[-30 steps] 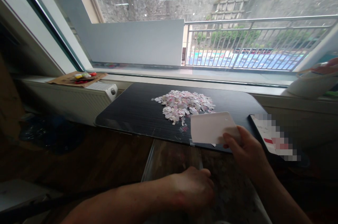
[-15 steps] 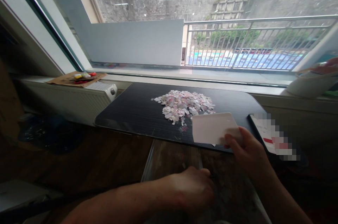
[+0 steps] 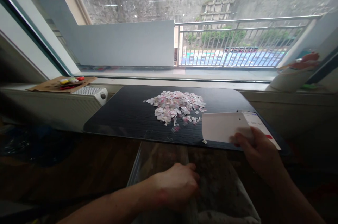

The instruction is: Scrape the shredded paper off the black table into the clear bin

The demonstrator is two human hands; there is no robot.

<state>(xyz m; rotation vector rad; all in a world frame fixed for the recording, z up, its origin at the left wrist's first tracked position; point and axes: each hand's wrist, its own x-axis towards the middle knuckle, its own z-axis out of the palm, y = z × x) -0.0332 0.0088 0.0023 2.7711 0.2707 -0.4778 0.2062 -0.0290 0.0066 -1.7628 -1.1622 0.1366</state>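
Note:
My right hand [image 3: 255, 146] is closed on a flat white plastic scraper [image 3: 221, 127] with rounded corners and a small hole. The scraper is just over the front right of the black tabletop [image 3: 118, 118]. Left of it is a loose heap of small white and pink paper scraps [image 3: 176, 104]. One stray scrap [image 3: 204, 141] lies by the table's front edge, below the scraper. My left hand [image 3: 182, 183] is below that edge, fingers curled, over a clear plastic bag or bin [image 3: 158, 153]. Its fingertips are hidden, so what it grips cannot be made out.
A white printed item [image 3: 260, 125] with a red mark lies at the table's right end, partly behind my right hand. A radiator [image 3: 89, 99] stands left of the table, with brown paper [image 3: 47, 85] and small colourful things above it. A window sill [image 3: 163, 81] runs behind.
My right hand has moved the scraper right, away from the heap and over towards the printed item. The view has turned a little; my left hand keeps its curled pose below the edge.

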